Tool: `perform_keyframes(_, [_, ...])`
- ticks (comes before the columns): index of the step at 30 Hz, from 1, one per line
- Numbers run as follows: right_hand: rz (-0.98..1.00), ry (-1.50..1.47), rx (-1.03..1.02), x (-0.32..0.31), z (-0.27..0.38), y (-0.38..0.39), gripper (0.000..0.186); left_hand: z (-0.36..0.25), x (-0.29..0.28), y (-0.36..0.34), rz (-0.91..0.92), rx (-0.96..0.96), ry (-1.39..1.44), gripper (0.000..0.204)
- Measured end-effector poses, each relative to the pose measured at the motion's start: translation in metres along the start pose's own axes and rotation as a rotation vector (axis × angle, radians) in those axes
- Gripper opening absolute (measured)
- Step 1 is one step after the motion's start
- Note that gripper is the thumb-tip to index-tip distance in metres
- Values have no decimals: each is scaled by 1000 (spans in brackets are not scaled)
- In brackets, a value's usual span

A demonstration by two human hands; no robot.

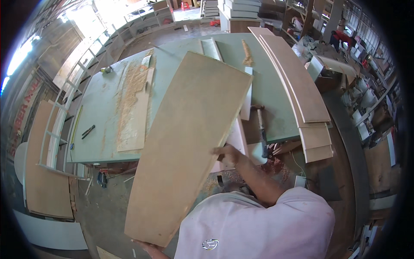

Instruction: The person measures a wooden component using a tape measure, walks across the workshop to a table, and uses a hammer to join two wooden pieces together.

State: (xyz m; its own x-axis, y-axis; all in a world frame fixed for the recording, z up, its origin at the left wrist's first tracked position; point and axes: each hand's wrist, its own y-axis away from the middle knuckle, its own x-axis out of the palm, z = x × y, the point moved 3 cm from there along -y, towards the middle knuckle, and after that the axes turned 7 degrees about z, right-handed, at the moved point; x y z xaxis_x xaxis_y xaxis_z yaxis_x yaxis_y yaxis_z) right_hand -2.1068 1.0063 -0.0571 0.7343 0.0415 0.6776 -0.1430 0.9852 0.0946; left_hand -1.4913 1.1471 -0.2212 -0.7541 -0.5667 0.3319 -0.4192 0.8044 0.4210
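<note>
A long light-brown wooden panel (185,142) is held tilted in front of me, its far end over the green worktable (101,103) and its near end past the table's front edge. My right hand (228,156) grips the panel's right edge around the middle, fingers curled over it. Below the near lower corner, my left hand (148,249) is closed on the panel's bottom edge, partly hidden beneath it. Just right of the panel lies a hammer (262,134) with a dark grip, beside narrow pale boards (235,136).
Wood shavings (131,86) and a thin board (138,123) lie on the table's left part, near pliers (88,131). Long stacked boards (297,82) run along its right side, overhanging the front. A white frame (54,134) leans at the left. Clutter (366,99) fills the right.
</note>
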Motion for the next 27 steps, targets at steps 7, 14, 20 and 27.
perform_keyframes(7, [-56, -308, -345, 52, 14, -40, 58, -46, -72, 3, -17, 152, 188, 83])
perform_keyframes(14, [-147, -291, -372, 49, 2, -84, 63, -69, -91, -60, -264, 232, 182, 78])
perform_keyframes(20, [-305, -173, -528, 30, 29, -116, 54, -105, -24, -147, 55, 64, 138, 80])
perform_keyframes(27, [79, -212, -830, 97, 129, -220, 50, -123, 81, -255, 205, 54, 111, 67])
